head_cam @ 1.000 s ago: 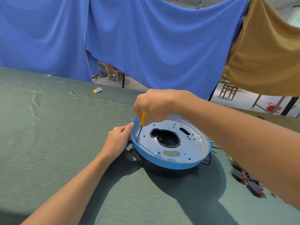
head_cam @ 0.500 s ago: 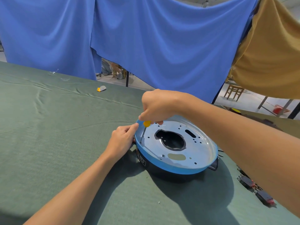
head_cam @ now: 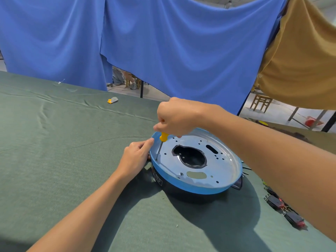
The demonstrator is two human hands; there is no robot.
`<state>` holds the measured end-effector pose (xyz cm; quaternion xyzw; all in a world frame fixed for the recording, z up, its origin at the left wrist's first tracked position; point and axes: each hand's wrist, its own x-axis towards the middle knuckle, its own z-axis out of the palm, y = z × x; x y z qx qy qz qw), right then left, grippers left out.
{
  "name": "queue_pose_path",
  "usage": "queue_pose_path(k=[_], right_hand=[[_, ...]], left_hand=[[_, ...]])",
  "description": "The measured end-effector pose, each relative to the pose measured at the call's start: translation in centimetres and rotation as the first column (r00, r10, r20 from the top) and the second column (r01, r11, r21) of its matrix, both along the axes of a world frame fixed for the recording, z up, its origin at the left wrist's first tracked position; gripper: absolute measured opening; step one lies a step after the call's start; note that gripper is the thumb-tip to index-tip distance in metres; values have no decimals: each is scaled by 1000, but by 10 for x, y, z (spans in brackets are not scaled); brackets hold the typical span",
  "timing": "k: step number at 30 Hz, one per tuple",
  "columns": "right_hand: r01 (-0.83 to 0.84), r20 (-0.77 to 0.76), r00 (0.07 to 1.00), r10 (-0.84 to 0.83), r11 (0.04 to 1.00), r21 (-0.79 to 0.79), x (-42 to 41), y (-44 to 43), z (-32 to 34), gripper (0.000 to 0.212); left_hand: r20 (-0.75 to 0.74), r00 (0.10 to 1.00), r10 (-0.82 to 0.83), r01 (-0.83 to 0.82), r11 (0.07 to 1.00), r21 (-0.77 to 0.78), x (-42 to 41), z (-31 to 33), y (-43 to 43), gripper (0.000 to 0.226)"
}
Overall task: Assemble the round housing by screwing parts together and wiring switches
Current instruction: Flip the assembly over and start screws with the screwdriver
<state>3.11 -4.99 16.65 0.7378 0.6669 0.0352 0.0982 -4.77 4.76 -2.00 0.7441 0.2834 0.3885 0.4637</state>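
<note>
head view: the round housing (head_cam: pixel 192 190) sits on the green-covered counter (head_cam: pixel 54 151), a bit right of centre, black body with a blue rim and a silvery metal plate (head_cam: pixel 224 170) full of holes on top. the right hand (head_cam: pixel 175 117) is curled round the yellow handle of a small screwdriver (head_cam: pixel 163 137), shaft pointing down, tip at the plate's left edge just inside the rim. the left hand (head_cam: pixel 135 157) has its fingers bent round the housing's left side, one fingertip touching the blue rim. a few black switches (head_cam: pixel 273 200) with red bits lie on the counter off to the right, partly hidden by the right forearm. blue cloth (head_cam: pixel 163 42) hangs behind
</note>
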Motion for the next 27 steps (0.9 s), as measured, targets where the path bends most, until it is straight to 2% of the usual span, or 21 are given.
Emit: queue_pose_path(k=[6, 9, 12, 16, 21, 24, 27], right_hand=[[39, 27, 999, -36, 992, -121, 1, -4, 8, 34], [-27, -35, 999, 25, 998, -49, 2, -3, 10, 16], [-62, -11, 998, 63, 997, 44, 1, 0, 4, 32], [-23, -27, 999, 26, 993, 113, 1, 4, -7, 46], [-19, 28, 999, 21, 998, -63, 2, -1, 3, 35], [-100, 45, 994, 100, 995, -12, 2, -4, 4, 14], [-120, 52, 992, 118, 991, 53, 1, -5, -2, 29]], left_hand=[[17, 1000, -14, 14, 1000, -12, -1, 3, -3, 53], [42, 999, -14, 15, 999, -41, -2, 5, -5, 56], [50, 999, -21, 22, 999, -35, -2, 7, -6, 57], [34, 999, -23, 24, 999, -27, -3, 7, -6, 61], [38, 999, -19, 20, 999, -31, -3, 9, -7, 63], [46, 999, -23, 25, 998, -52, -3, 10, -9, 59], [51, 998, -28, 32, 997, -66, -4, 11, -9, 56]])
